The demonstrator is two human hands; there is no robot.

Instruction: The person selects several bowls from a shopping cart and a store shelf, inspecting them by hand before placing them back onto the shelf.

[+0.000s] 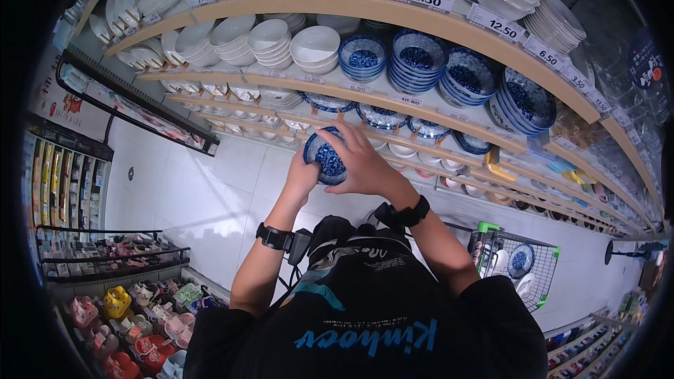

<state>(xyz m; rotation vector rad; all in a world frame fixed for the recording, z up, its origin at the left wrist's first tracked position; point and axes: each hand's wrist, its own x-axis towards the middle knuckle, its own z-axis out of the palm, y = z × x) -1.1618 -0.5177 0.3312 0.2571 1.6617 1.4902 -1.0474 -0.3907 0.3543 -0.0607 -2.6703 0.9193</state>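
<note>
A blue-and-white patterned bowl [329,164] is held out before my chest, its inside facing up towards me. My left hand [303,175] grips its left side, with the thumb near the lower rim. My right hand [362,160] wraps the right side, fingers reaching over the far rim. Just beyond my hands, matching bowls [417,58] stand in several stacks on a shelf, next to stacks of white bowls [315,46]. Blue-rimmed plates [382,115] are propped on the shelf below.
A shopping cart [550,266] with green corners stands on the floor [221,189] at my right, holding a blue-and-white plate [521,260] and white dishes. Wood-edged shelves [295,1] with price tags curve across the front. Colourful clogs [152,350] fill a display at lower left.
</note>
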